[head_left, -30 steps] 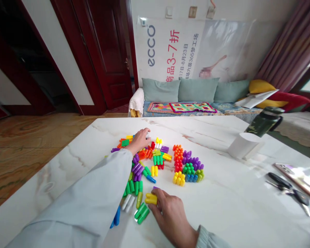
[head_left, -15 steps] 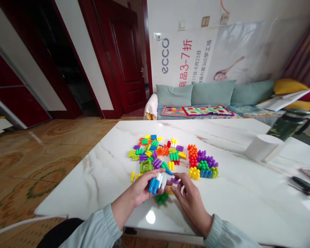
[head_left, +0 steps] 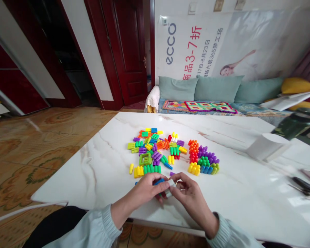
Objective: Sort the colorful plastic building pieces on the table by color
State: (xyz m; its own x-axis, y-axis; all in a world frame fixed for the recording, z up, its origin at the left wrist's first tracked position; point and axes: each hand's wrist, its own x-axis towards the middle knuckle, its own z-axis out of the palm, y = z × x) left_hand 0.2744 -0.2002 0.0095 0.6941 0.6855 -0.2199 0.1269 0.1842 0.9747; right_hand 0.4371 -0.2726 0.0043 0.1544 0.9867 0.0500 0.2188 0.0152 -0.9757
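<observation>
Left hand (head_left: 147,189) and right hand (head_left: 188,193) are pinching blue-and-white blocks (head_left: 164,184) together, fingers apparently closed; misaligned pegs risk slipping apart.

Single head cam on me, aimed forward and down over the desk (head_left: 248,199); my hands close at bottom, sofa (head_left: 217,93) far behind.

A blue block (head_left: 159,181) and a white block (head_left: 170,183) are pinched together between both hands, just above the near edge of the white marble table (head_left: 248,199). Both are small plastic pieces with rounded pegs, largely covered by fingers. The blue one sits to the left, the white one to the right, touching each other.
</observation>
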